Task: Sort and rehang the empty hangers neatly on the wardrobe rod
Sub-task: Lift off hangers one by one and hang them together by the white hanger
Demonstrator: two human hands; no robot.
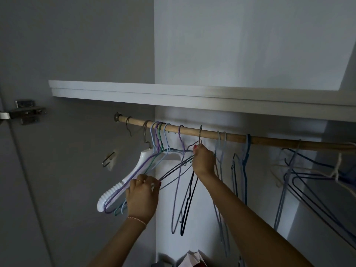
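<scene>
Wooden and pale, the wardrobe rod point(212, 132) ran from a metal socket on the left wall off to the right, under a white shelf point(173, 93). A bunch of thin wire hangers point(159, 143) in lilac, green and light blue hung crowded near its left end, beside a broad white plastic hanger point(123, 183) that slanted down to the left. The left hand point(141, 195) had its fingers curled round the lower bars of that bunch, gripping several wires at once. The right hand point(203, 160), just below the rod, pinched a dark wire hanger point(189, 191) near its neck with closed fingers; whether its hook sat on the rod could not be told. A lilac hanger point(178, 176) hung between the two hands. Farther right, more blue and dark hangers point(242, 166) hung spaced apart, and a tangled group point(308, 182) lay tilted at the far right. Two bare metal hooks point(128, 126) sat on the rod near the socket. A door hinge point(27, 111) was fixed on the left panel, and some cloth point(190, 259) lay at the bottom.
</scene>
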